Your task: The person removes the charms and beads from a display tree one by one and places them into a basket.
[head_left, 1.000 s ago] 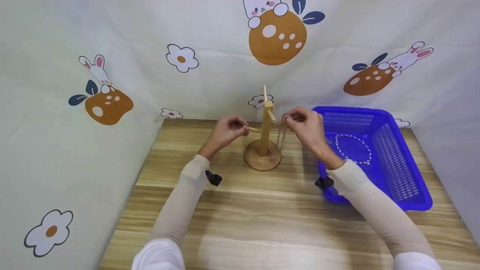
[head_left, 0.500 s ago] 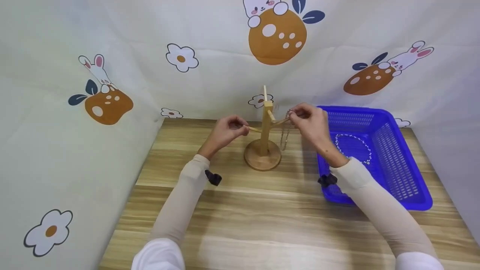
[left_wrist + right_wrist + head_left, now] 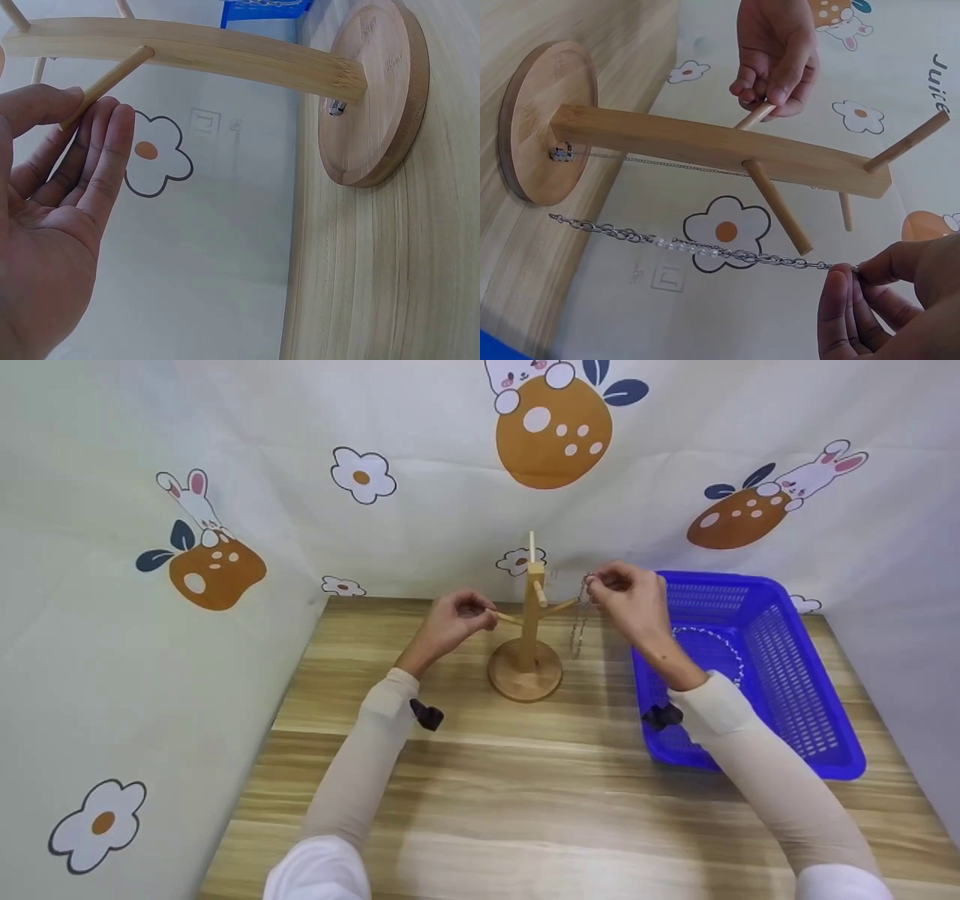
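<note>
A wooden jewelry stand (image 3: 529,622) with a round base and several pegs stands upright on the table. My left hand (image 3: 454,624) pinches the tip of its left lower peg (image 3: 112,81) between thumb and fingers. My right hand (image 3: 631,598) pinches the top of a silver chain necklace (image 3: 679,245) with clear beads, which hangs down in a narrow loop. That necklace hangs just right of the tip of the stand's right lower peg (image 3: 778,206), apart from it in the right wrist view. Behind the post runs a thinner chain (image 3: 675,164), with a silver piece (image 3: 561,153) near the base.
A blue plastic basket (image 3: 806,660) stands at the right on the wood-grain table (image 3: 510,795), partly under my right forearm. Inside it lies a beaded necklace (image 3: 712,636). Patterned cloth walls (image 3: 420,525) close in the back and both sides.
My right hand has drawn away to the right and slightly up with the necklace, from along the right peg to past its tip. The left hand has stayed on its peg.
</note>
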The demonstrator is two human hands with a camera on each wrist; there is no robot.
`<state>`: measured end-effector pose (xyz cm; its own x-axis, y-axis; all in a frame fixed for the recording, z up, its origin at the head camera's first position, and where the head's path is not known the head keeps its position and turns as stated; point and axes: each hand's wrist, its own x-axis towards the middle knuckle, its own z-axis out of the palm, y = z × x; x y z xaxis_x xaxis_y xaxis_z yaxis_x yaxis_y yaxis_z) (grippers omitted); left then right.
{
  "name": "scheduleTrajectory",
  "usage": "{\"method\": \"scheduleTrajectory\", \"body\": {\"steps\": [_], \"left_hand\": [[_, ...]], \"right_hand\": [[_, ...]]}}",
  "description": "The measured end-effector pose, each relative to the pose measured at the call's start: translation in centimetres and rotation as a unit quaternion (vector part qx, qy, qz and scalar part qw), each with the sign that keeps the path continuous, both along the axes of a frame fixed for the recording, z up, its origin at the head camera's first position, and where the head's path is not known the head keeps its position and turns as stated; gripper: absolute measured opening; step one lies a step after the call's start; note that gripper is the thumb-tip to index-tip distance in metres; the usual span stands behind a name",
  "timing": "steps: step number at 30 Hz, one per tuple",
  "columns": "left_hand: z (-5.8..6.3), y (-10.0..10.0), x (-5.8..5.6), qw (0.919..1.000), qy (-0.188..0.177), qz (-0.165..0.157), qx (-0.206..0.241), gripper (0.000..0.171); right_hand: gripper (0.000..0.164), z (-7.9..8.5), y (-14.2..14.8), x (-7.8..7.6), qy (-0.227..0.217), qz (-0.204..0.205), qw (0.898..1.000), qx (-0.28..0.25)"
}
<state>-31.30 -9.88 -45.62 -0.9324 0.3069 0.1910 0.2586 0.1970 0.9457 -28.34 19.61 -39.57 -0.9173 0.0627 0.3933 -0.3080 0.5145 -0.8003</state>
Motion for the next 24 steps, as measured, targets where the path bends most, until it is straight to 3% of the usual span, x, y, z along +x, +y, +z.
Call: {"method": "scheduleTrajectory", "body": {"steps": [13, 24], "left_hand": [[-0.1, 0.0, -0.2, 1.0, -0.002, 0.001, 0.004, 0.008], [-0.2, 0.1, -0.1, 0.9998, -0.016, -0.002, 0.009, 0.008]], "right_hand": [[0.011, 0.9, 1.1, -0.1, 0.004, -0.001, 1.0, -0.009], [0.016, 2.4, 2.6, -0.1, 0.003, 0.017, 0.998, -0.058]]}}
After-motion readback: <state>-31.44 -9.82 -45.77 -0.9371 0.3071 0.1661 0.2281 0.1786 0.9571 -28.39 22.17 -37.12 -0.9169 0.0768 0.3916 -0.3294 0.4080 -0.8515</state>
